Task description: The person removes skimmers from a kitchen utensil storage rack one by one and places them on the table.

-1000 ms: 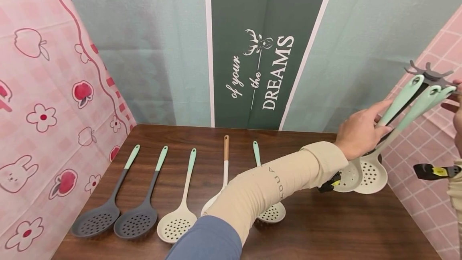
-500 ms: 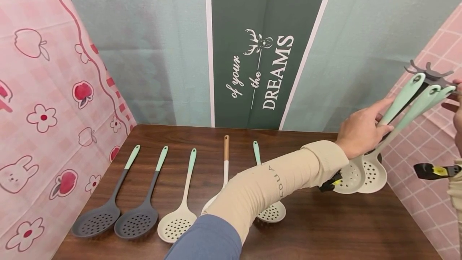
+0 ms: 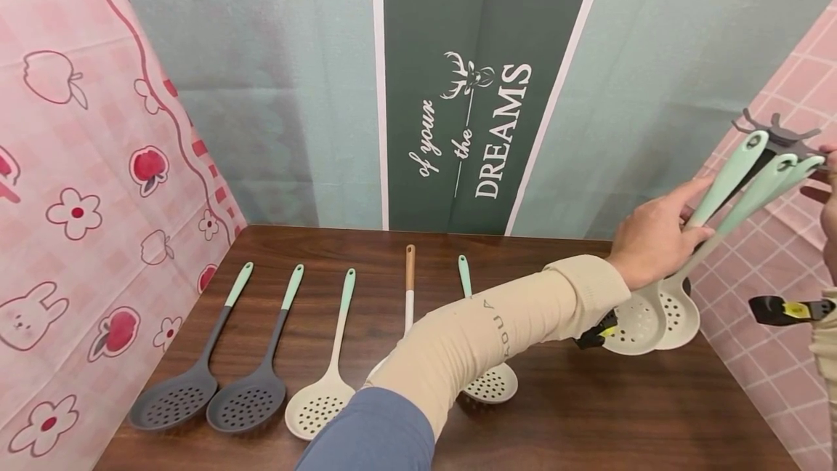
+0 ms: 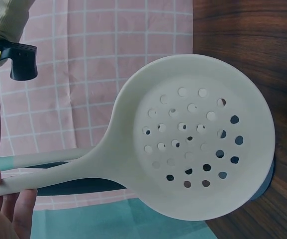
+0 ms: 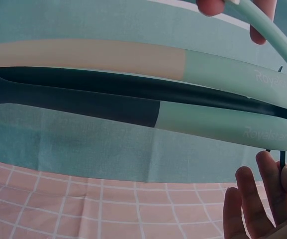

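My left hand (image 3: 657,238) grips a cream slotted skimmer (image 4: 198,139) by its handle, whose mint end (image 3: 729,176) reaches up to a dark hook rack (image 3: 781,134). Whether its hole is over a hook cannot be made out. At the right edge of the head view is my right hand (image 3: 829,220), partly cut off. In the right wrist view its thumb and finger (image 5: 268,181) pinch a hook of the rack. Another cream skimmer (image 3: 681,322) and a dark grey skimmer (image 5: 108,105), both with mint handle ends, hang at the rack behind the held one.
On the brown wooden table (image 3: 588,413) lie two grey skimmers (image 3: 173,398) (image 3: 247,398), a cream skimmer (image 3: 320,405), a white skimmer with a brown handle (image 3: 410,271), and a mint-handled cream one (image 3: 490,384) partly under my left arm. Cloth walls (image 3: 654,57) stand behind and on both sides.
The head of the cream skimmer in my left hand swings slightly to the right, covering more of the skimmer behind it. Both hands stay almost in place.
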Demonstrator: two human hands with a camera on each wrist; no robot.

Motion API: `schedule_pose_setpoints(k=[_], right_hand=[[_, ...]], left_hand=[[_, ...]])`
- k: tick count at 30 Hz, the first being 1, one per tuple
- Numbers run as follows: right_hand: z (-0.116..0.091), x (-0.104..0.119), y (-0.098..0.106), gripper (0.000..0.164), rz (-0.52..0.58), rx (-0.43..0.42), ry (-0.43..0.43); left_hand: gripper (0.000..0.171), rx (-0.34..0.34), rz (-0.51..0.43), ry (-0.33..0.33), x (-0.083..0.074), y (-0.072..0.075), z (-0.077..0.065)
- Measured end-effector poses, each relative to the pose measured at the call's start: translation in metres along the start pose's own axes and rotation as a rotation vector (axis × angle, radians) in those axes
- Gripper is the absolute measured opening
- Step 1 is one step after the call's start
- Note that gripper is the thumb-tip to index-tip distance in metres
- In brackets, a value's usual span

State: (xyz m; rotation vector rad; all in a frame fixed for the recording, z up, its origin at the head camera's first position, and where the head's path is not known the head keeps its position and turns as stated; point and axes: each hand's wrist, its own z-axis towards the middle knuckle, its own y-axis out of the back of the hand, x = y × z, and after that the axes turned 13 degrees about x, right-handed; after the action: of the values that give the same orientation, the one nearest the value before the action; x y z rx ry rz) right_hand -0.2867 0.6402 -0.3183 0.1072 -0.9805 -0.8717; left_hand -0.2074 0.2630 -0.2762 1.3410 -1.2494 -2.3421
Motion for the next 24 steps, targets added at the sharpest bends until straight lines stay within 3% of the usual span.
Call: schedule_pose_setpoints(k=[4,12,24], right_hand=[[-0.003,-0.002,0.0,0.041,-0.022,0.016,-0.003],[0.004,0.006,-0.002,0.038,0.105,-0.01,0.007],[0.003,-0.005,-0.003,0.039,0.034,0.012,-0.011]], left_hand=[[0.07,0.002,-0.003,0.006,-0.001,0.0,-0.001],[0.071,-0.004,0.011,0.011,-0.002,0.002,-0.002],[0.071,-0.002,-0.066,-0.087,0.005,0.008,-0.008]])
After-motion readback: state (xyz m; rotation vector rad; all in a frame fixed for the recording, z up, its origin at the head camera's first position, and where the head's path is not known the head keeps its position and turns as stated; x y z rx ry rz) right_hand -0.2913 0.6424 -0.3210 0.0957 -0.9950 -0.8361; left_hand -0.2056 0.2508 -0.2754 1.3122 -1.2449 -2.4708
